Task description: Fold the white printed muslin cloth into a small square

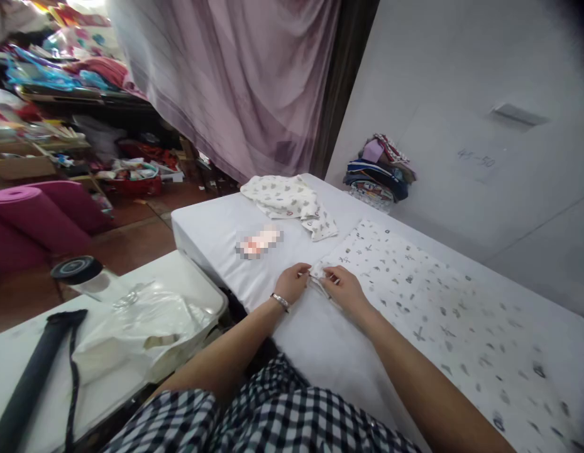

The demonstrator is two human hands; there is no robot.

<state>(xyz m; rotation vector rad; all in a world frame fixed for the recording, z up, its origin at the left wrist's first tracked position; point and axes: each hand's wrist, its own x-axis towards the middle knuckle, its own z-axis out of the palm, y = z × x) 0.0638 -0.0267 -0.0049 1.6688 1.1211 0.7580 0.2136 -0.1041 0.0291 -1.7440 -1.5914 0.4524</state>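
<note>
A long white fabric (428,302) with small grey prints lies flat along the right side of the white-covered table (211,220). Its near left corner is between my two hands. My left hand (293,283), with a silver bracelet at the wrist, pinches the corner's edge from the left. From the right, my right hand (344,288) grips the same edge with curled fingers. Farther back lies a crumpled piece of printed white cloth (285,196). A pixelated pinkish object (259,241) rests on the table left of my hands.
On a white side table at left are a clear jar with a black lid (79,269), a plastic bag (145,327) and a dark umbrella-like item (34,377). Folded clothes (379,170) are stacked by the wall. Pink rolls (37,220) stand at far left; a curtain (244,82) hangs behind.
</note>
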